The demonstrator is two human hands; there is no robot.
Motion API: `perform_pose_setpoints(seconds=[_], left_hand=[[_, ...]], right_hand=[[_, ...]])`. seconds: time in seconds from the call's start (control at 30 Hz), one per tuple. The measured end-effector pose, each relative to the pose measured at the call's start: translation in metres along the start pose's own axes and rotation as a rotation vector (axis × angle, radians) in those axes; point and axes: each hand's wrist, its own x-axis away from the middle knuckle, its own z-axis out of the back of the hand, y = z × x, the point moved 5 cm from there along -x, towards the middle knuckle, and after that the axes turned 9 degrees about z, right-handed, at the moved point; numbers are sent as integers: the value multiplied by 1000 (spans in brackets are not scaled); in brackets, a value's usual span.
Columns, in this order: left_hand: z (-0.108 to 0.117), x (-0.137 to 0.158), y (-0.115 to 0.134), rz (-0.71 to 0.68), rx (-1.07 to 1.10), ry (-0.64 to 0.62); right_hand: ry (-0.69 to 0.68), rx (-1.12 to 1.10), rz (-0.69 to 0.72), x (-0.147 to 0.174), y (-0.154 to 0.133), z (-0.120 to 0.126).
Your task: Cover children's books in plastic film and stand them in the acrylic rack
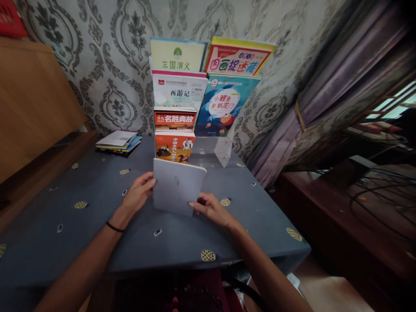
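A plain grey-white book [177, 187] is held upright between both hands, just above the table in front of the display rack. My left hand [139, 194], with a black band on its wrist, pinches the book's left edge. My right hand [211, 209] grips its lower right side, thumb on the near face and fingers behind. Directly beyond stands a clear tiered rack [224, 151] filled with books. An orange book [173, 147] fills its lower left place, partly hidden by the held book. Higher up are a white book [178, 91] and a blue book [224, 106].
A small stack of books [118, 143] lies at the table's back left. The table [107, 234] has a grey cloth with pineapple prints. A wooden cabinet [35, 104] borders the left. At right are a purple curtain [292, 117] and a dark red surface [318, 199] with black cables.
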Motion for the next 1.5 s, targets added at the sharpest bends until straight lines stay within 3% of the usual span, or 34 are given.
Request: perform_pose_setpoints(seconds=[0.17, 0.33, 0.5, 0.63, 0.7, 0.8, 0.9, 1.13, 1.5], left_hand=[[-2, 10, 18, -75, -91, -141], [0, 10, 1, 169, -49, -100], [8, 0, -15, 255, 172, -46], [16, -8, -34, 339, 81, -31], [14, -9, -42, 363, 21, -78], [10, -8, -50, 347, -37, -104], [10, -8, -54, 314, -96, -44], [8, -8, -51, 202, -207, 27], [17, -12, -47, 117, -372, 47]], right_hand=[[112, 308, 241, -3, -18, 10], [194, 429, 363, -2, 8, 10], [189, 510, 403, 2, 19, 6], [356, 461, 309, 5, 22, 11], [470, 314, 203, 7, 30, 16], [531, 23, -2, 8, 46, 17], [515, -135, -109, 6, 50, 14], [343, -262, -130, -1, 43, -5], [291, -212, -115, -24, 55, 3]])
